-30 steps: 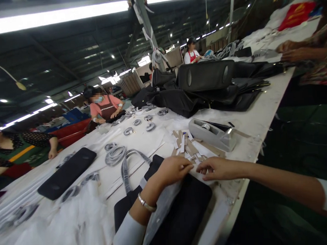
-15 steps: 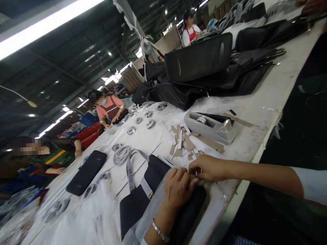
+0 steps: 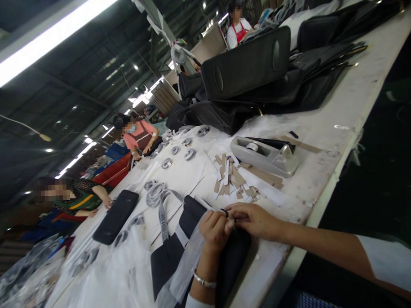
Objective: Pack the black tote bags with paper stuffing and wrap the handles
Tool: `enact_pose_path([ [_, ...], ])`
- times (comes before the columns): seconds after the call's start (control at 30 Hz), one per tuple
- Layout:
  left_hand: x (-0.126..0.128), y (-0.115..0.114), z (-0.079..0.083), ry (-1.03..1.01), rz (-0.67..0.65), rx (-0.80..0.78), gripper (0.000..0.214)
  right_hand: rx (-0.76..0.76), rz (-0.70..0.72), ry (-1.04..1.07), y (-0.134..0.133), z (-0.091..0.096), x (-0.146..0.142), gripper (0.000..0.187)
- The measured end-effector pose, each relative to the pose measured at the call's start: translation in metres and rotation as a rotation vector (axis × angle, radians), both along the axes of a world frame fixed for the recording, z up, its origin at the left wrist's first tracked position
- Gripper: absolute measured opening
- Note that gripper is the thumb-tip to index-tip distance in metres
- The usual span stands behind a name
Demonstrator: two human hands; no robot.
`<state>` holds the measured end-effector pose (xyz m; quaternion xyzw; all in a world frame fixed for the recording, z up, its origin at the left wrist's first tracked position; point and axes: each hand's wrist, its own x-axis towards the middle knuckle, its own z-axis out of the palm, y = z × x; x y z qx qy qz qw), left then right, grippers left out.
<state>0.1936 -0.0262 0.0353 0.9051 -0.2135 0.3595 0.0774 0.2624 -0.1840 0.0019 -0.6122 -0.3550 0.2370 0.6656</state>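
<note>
A black bag lies in front of me on the table, with a strip of thin whitish wrapping across it. My left hand, wearing a silver bangle, rests over the bag's right part with its fingers curled in. Against it, my right hand has thumb and fingers pinched together at the bag's upper right end. A small black piece shows between the two hands. What exactly the fingertips grip is hidden. A wrapped grey strap loops from the bag's far side.
Beyond my hands lie brown and white paper strips and a grey tape dispenser. Black bags are piled farther back. Coiled straps and a black case-like piece lie left. Several people work across the table.
Both hands have shifted slightly left over the bag, and the small black piece now shows between them. The view has tilted a little. The person at far left has moved a hand toward the black piece.
</note>
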Motion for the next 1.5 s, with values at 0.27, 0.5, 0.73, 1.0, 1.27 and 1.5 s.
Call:
enact_pose_path([
  [0.27,0.001,0.000,-0.001,0.076,0.089,0.029,0.028,-0.298,-0.035,-0.365,-0.019,0.015,0.000,0.041],
  [0.5,-0.007,0.003,-0.006,-0.018,0.023,0.036,0.023,-0.326,-0.028,-0.171,-0.034,0.012,-0.018,0.053],
  [0.73,-0.007,-0.007,-0.007,0.068,-0.027,0.088,0.027,-0.249,0.023,-0.382,-0.017,0.005,0.017,0.012],
  [1.0,-0.005,-0.006,-0.005,0.082,-0.035,0.077,0.038,-0.445,0.116,-0.502,-0.004,0.017,0.031,0.011],
  [1.27,-0.005,-0.013,-0.006,0.071,0.069,0.048,0.025,-0.416,0.269,-0.481,-0.013,0.012,0.022,0.014],
  [1.5,0.004,-0.018,-0.011,0.213,0.221,0.095,0.034,-0.442,0.119,-0.659,-0.051,0.018,0.001,0.032],
])
